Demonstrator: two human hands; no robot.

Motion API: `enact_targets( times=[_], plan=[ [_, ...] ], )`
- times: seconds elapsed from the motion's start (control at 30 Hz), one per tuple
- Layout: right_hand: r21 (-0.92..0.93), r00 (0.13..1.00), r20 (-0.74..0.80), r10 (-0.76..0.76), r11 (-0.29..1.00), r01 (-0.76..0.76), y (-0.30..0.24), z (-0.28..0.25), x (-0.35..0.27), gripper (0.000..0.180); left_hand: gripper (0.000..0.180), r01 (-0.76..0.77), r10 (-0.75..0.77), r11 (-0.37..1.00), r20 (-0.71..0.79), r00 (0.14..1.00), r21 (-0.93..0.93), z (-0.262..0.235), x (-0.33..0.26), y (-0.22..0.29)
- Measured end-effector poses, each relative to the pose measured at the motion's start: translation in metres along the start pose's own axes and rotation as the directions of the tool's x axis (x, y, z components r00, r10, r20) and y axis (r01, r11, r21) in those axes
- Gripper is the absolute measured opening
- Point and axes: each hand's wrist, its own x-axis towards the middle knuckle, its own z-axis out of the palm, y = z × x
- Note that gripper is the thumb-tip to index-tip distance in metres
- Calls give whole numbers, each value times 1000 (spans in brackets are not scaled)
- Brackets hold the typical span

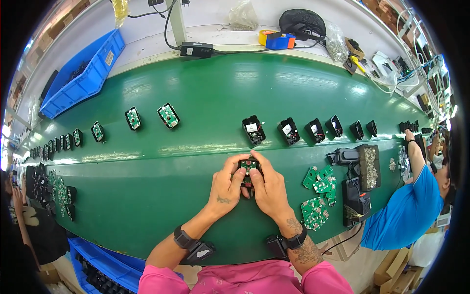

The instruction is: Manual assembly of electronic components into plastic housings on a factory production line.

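Observation:
Both my hands meet over a small black housing [248, 166] with a green circuit board set in it, at the near middle of the green conveyor belt [196, 88]. My left hand [226, 187] grips its left side, thumb on top. My right hand [268, 188] grips the right side, fingers pressing on the board. A row of open black housings [253, 129] lies beyond, running to the right. To the left, housings with green boards fitted [168, 115] trail away along the belt.
Loose green circuit boards [318, 196] lie to my right beside a black tray of screws [368, 166] and a black electric screwdriver [355, 201]. A person in a blue shirt [406, 210] works at right. Blue bins sit at far left [81, 73] and near left [105, 267].

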Motion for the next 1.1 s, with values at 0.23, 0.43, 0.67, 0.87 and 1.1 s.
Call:
enact_targets(
  times=[0.23, 0.43, 0.67, 0.87, 1.1],
  plan=[
    [-19, 953, -137, -271, 962, 271, 2, 8, -9, 38, 29, -482, 506, 827, -9, 862, 291, 3, -9, -13],
    [-61, 870, -195, -453, 891, 450, 10, 7, -10, 30, 36, -640, 694, 665, 0, 720, 385, 8, -8, -11],
    [-107, 850, -212, -482, 876, 470, 8, 7, -10, 30, 34, -664, 738, 617, -16, 675, 422, 10, -5, -11],
    [-121, 841, -236, -488, 873, 473, 11, 10, -10, 37, 28, -608, 704, 657, -76, 706, 446, 12, -7, -13],
    [-28, 936, 20, -351, 936, 351, 0, -5, -2, 71, 23, -15, 7, 999, -266, 964, -30, -2, -2, -13]
  ],
)
